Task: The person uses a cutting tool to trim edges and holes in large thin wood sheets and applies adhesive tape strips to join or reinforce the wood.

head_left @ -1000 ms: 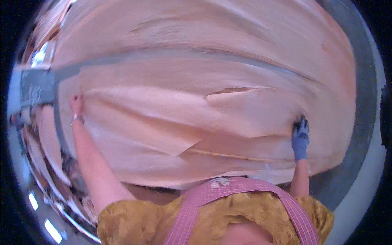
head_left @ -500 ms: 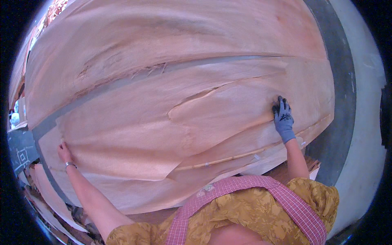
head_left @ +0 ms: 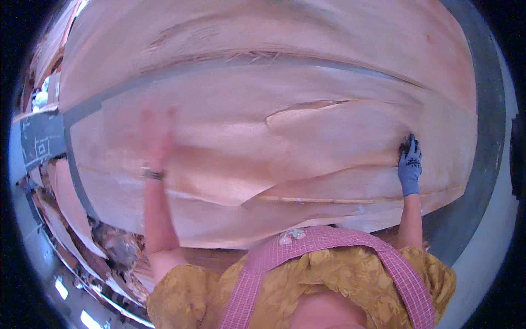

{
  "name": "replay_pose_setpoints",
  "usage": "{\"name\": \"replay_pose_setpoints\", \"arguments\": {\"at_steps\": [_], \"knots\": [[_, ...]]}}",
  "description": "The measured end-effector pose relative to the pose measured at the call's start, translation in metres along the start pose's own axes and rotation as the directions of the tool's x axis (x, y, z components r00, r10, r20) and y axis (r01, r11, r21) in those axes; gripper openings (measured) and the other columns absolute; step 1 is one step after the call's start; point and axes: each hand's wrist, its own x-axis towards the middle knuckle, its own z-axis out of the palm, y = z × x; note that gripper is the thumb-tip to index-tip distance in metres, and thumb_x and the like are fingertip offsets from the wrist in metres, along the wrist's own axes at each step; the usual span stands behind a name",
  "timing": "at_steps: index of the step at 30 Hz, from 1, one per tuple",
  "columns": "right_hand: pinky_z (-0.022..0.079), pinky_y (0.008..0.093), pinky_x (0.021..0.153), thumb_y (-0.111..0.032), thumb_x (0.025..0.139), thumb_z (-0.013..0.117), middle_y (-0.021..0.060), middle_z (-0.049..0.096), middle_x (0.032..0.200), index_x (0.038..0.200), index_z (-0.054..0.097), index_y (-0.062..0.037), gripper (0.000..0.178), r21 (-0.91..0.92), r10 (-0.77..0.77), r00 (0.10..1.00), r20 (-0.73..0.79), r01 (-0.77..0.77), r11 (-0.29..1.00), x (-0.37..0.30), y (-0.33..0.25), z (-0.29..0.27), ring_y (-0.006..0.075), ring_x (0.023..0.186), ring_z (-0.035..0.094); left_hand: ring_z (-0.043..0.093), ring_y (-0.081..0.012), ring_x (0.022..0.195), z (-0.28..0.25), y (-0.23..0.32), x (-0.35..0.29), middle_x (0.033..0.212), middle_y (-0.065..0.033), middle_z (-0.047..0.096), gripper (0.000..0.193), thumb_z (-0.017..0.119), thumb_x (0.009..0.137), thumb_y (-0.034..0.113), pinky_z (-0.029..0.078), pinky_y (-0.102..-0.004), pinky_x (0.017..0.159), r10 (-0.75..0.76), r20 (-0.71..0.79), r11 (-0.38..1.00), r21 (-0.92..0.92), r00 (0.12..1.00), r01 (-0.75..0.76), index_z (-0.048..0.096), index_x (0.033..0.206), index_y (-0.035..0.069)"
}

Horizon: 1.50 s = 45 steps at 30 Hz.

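A large, thin, pale sheet of wood veneer (head_left: 219, 131) lies in front of me, wavy and creased, with a long split toward its right half. My left hand (head_left: 159, 134), bare and wearing a wristband, is over the sheet's left part. It is smeared by motion, but its fingers look apart with nothing between them. My right hand (head_left: 410, 164), in a grey-blue glove with dark fingertips, rests on the sheet's right part, fingers stretched out. Below the sheet's curled near edge, a narrow tan stick-like strip (head_left: 323, 200) runs across another pale layer.
Another wide veneer sheet (head_left: 329, 33) lies beyond, across a narrow grey gap. A dark grey band (head_left: 490, 109) borders the right side. Torn veneer pieces (head_left: 118, 244) are heaped at lower left, near a dark panel with pale marks (head_left: 41, 140).
My left hand has left the sheet's left edge and moved right, inward over it. My right hand stays on the sheet. The whole view has shifted, so the sheets sit farther right.
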Motion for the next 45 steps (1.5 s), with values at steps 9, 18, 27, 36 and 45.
{"name": "replay_pose_setpoints", "arguments": {"at_steps": [9,18,27,36,45], "knots": [[0.050,0.0472,0.089,-0.030,0.092,0.063,0.0174,0.054,0.132,0.141,0.050,-0.0206,0.052,0.105,-0.325,0.929,-0.179,0.346,0.932,0.001,-0.093,-0.037,0.0380,0.110,0.054,0.010,-0.0313,0.150,-0.109,0.180,0.084,0.162,-0.0121,0.016,0.091,0.056,0.085,0.064,0.009,-0.0616,0.116,-0.368,0.230,0.832,-0.351,0.901,0.429,0.023,0.155,0.014],[0.050,0.0437,0.087,-0.033,0.083,0.070,0.0141,0.056,0.130,0.136,0.056,-0.0209,0.055,0.151,-0.498,0.811,-0.308,0.559,0.816,0.010,-0.132,-0.005,0.0351,0.107,0.055,0.052,-0.0243,0.114,-0.140,0.276,0.156,0.114,-0.0060,0.062,0.054,0.075,0.077,0.029,0.026,-0.0504,0.108,-0.120,0.108,0.699,-0.697,0.987,0.161,0.059,0.126,0.012],[0.048,0.0452,0.090,-0.027,0.084,0.067,0.0150,0.055,0.134,0.133,0.057,-0.0170,0.051,0.184,-0.496,0.806,-0.321,0.567,0.803,0.011,-0.131,-0.005,0.0357,0.107,0.055,0.053,-0.0254,0.111,-0.147,0.281,0.191,0.110,-0.0067,0.061,0.036,0.074,0.075,0.026,0.028,-0.0507,0.105,-0.033,0.381,0.644,-0.699,0.924,0.311,0.061,0.106,0.013],[0.049,0.0445,0.085,-0.027,0.083,0.069,0.0146,0.057,0.127,0.133,0.057,-0.0182,0.052,0.205,-0.494,0.810,-0.316,0.567,0.798,0.013,-0.133,-0.015,0.0355,0.106,0.056,0.004,-0.0275,0.152,-0.143,0.326,0.143,0.164,-0.0078,0.010,0.092,0.066,0.080,0.055,0.002,-0.0588,0.118,0.113,0.244,0.681,-0.725,0.963,0.104,0.023,0.155,0.021],[0.049,0.0440,0.087,-0.034,0.086,0.069,0.0159,0.057,0.124,0.129,0.061,-0.0173,0.047,0.186,-0.513,0.803,-0.302,0.578,0.795,0.018,-0.152,-0.017,0.0340,0.110,0.055,0.011,-0.0290,0.150,-0.121,0.277,0.125,0.162,-0.0132,0.016,0.097,0.065,0.081,0.050,0.006,-0.0534,0.119,-0.104,0.318,0.749,-0.598,0.943,0.284,0.020,0.154,0.005]]}}
